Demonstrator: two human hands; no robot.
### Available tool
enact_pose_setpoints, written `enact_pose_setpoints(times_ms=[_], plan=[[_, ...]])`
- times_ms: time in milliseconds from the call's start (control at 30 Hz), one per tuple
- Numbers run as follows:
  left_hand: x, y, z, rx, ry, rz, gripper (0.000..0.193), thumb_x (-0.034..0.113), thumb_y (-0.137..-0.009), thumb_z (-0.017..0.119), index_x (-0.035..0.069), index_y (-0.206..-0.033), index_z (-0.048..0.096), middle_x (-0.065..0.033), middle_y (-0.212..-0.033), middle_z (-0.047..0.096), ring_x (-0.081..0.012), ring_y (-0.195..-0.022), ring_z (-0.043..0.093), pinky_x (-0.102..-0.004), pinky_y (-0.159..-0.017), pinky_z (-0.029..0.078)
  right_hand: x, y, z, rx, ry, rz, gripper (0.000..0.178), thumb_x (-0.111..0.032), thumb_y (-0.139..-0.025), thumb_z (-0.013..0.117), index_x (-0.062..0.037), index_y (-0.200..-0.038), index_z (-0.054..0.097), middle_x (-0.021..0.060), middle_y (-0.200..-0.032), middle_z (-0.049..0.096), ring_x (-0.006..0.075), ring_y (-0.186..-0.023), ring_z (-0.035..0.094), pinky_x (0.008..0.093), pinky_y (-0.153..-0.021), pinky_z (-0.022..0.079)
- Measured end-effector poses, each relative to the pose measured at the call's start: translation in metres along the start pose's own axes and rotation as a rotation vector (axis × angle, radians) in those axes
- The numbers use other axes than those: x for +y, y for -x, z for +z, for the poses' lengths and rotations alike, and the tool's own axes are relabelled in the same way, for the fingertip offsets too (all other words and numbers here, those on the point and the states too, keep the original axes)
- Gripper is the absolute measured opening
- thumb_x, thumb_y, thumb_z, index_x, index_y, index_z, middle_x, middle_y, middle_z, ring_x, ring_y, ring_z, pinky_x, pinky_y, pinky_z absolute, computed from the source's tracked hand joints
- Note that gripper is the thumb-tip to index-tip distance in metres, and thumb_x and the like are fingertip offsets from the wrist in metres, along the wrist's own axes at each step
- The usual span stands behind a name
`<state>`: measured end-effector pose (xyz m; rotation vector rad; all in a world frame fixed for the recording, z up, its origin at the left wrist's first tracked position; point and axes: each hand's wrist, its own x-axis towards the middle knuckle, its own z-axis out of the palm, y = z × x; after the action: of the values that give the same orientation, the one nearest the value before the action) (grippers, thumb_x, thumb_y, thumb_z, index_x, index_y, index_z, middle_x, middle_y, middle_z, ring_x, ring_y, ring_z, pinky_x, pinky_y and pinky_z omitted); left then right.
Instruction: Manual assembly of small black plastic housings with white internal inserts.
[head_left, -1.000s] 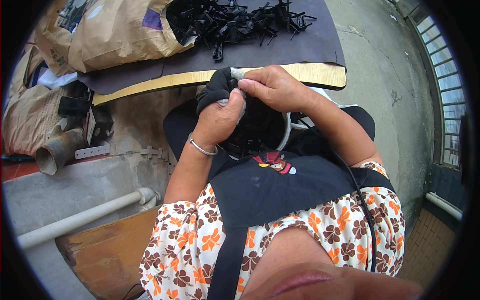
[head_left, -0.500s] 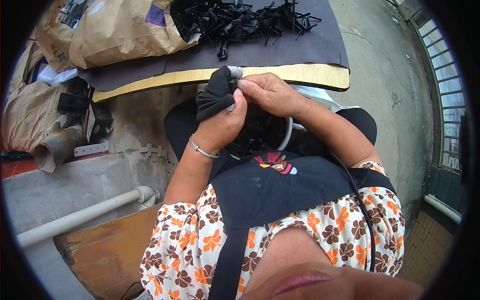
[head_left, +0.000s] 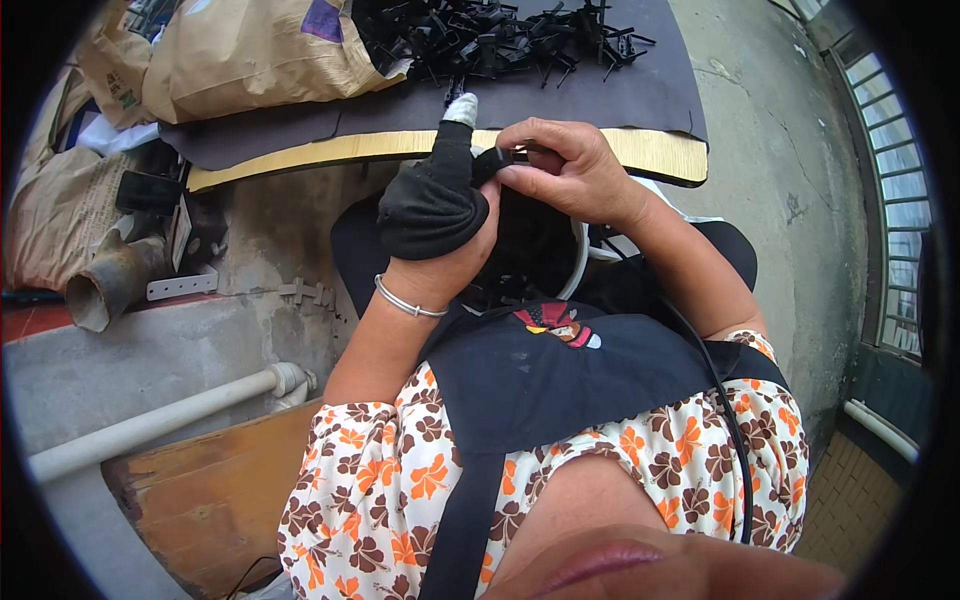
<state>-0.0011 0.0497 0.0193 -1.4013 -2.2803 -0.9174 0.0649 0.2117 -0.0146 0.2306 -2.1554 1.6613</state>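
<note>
My left hand [head_left: 432, 208] wears a black fabric glove with a pale grey fingertip; the thumb is bare. Its index finger points up toward the table edge, while thumb and other fingers close around a small black piece [head_left: 491, 163], apparently plastic. From the right, my bare right hand [head_left: 578, 172] pinches the same piece's end between thumb and index finger. The piece's exact shape is mostly hidden by the fingers. Both hands are in front of the table's near edge, above a white-rimmed bucket [head_left: 579, 262] holding dark items between my knees.
Across the dark-covered table [head_left: 270, 137] lies a pile of black plastic clips or brackets [head_left: 500, 45], beside an open brown paper sack [head_left: 250, 65]. To the left are another paper sack [head_left: 75, 215] and a rusty pipe piece [head_left: 105, 285]. A cable [head_left: 725, 420] runs down my apron.
My left hand has turned and its index finger has straightened upward. The right hand has shifted slightly right, and the black piece now shows between the hands.
</note>
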Motion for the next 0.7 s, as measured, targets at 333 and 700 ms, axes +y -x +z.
enact_pose_setpoints(times_ms=[333,700], plan=[[-0.001,0.001,-0.008,0.026,0.124,0.016,0.046,0.015,-0.072,0.070,0.001,-0.114,0.055,-0.0141,-0.088,0.064,-0.0277,-0.074,0.062,-0.0333,-0.068,0.048,0.003,0.002,-0.001,0.077,0.159,-0.186,0.023,-0.006,-0.074,0.071,-0.0017,-0.095,0.063,0.0017,-0.069,0.052,0.0064,-0.051,0.038,0.0222,-0.045,0.030],[-0.007,-0.004,-0.017,-0.243,0.862,-0.413,0.032,0.020,-0.088,0.060,-0.002,-0.111,0.059,-0.0068,-0.087,0.066,-0.0073,-0.070,0.058,-0.0203,-0.061,0.046,0.009,0.002,-0.005,0.065,0.283,-0.378,0.036,0.001,-0.069,0.072,-0.0039,-0.103,0.061,0.0056,-0.067,0.054,0.0155,-0.053,0.049,0.0271,-0.047,0.037]])
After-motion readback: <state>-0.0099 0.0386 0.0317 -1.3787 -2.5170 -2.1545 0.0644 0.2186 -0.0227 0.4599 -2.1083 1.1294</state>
